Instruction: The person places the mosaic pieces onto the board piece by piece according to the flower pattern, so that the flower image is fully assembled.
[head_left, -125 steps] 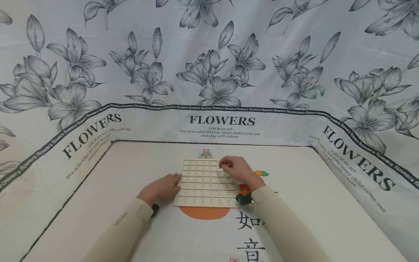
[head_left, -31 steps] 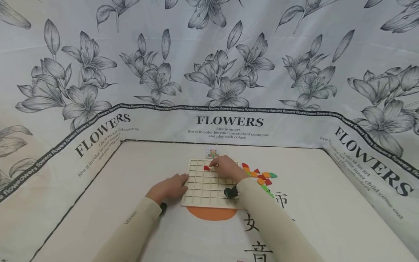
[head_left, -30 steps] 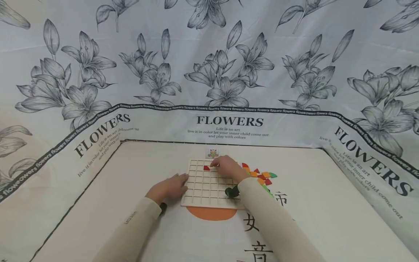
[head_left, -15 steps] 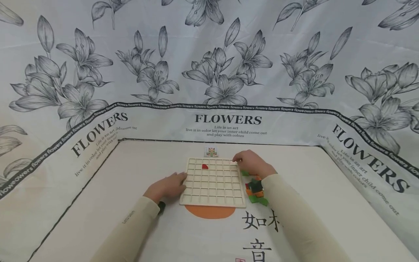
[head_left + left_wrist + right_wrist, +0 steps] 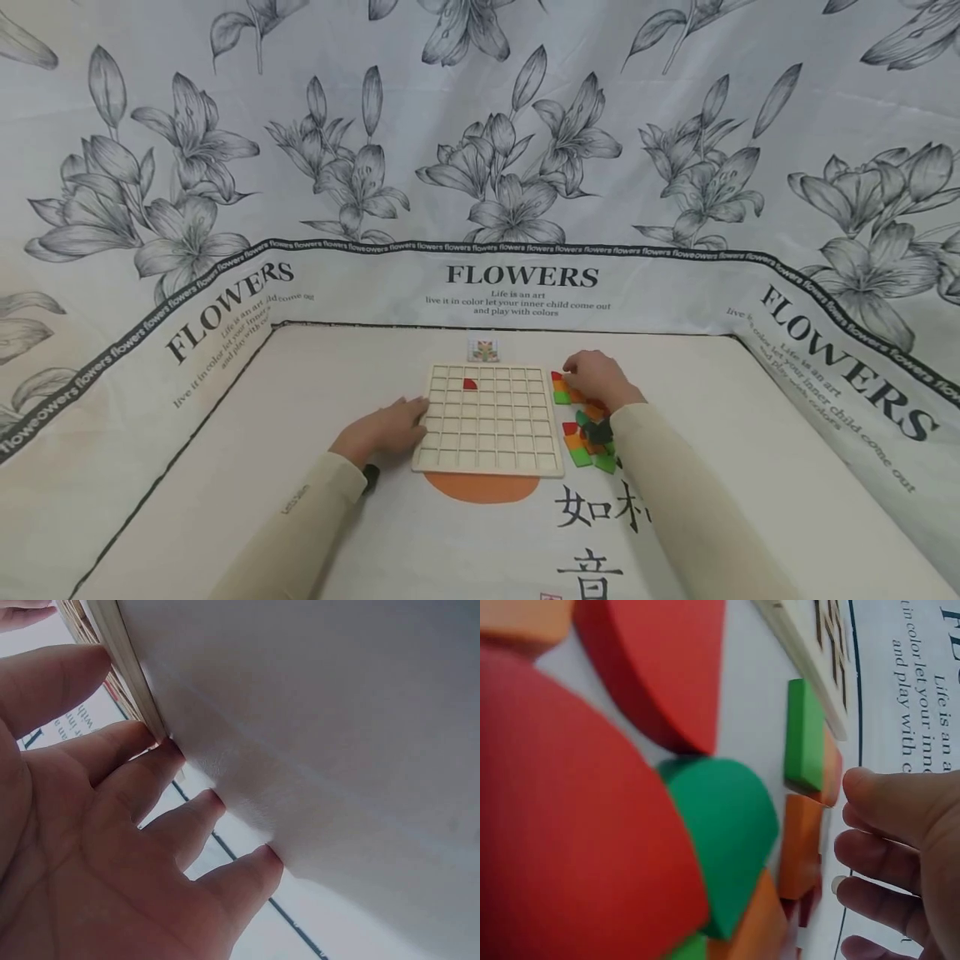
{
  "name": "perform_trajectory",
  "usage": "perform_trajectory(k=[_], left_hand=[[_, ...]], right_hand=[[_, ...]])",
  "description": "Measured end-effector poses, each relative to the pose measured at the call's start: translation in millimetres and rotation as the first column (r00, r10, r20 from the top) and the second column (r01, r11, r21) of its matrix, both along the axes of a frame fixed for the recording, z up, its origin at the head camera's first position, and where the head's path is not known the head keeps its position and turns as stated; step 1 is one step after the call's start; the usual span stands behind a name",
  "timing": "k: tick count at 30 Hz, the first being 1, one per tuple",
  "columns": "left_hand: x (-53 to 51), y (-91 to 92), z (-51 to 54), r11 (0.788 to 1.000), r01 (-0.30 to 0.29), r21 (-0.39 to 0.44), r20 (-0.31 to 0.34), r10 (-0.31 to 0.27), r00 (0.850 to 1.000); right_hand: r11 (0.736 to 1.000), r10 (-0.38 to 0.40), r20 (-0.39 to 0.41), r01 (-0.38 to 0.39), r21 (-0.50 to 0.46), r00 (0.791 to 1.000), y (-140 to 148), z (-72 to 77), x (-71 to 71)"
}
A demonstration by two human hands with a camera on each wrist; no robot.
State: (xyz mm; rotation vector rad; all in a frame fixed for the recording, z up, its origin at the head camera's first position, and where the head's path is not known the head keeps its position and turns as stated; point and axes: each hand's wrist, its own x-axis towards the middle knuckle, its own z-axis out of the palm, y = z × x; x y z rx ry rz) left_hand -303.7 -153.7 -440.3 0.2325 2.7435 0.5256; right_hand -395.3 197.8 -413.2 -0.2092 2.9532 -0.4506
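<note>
Pale wooden grid board lies central, the relaxed left hand touching its left edge; right, smooth straight- and curve-sided blocks near the right hand, fingers loosely bent, gripping nothing; far, one cell holds a red quarter-round

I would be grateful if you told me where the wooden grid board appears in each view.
Head: the wooden grid board lies just below the picture's centre.
Left wrist: only a strip of its edge shows, upper left, beside the left hand.
Right wrist: one corner shows, upper right, above a green block.
Shared landmark: the small printed slogan, partly readable in both wrist views.
</note>
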Motion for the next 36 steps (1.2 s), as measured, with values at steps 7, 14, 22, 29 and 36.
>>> perform_trajectory(k=[7,14,22,29,36], left_hand=[[1.0,2.2,1.2,1.000,0.004,-0.008,-0.011,-0.004,1.000],[3.2,2.7,1.1,1.000,0.010,-0.022,-0.020,-0.011,1.000],[3.5,1.5,1.9,1.000,-0.001,-0.021,-0.015,0.000,1.000],[3.3,1.6,0.3,1.000,-0.009,-0.022,-0.011,0.009,1.000],[2.7,2.0,0.4,1.000,-0.005,-0.031,-0.023,0.004,1.000]], right_hand=[[0.999,0.022,-0.055,-0.020,0.047,0.998,-5.2,-13.1,-8.2],[1.000,-0.001,-0.064,0.002,0.010,0.998,-11.8,-13.1,-10.8],[0.992,-0.003,-0.057,-0.004,-0.126,0.998,-18.1,-6.7,-9.4],[0.971,0.019,-0.050,-0.030,-0.237,0.999,-21.4,0.2,-7.6],[0.961,0.124,-0.108,-0.146,-0.234,0.986,-27.9,9.6,-2.4]])
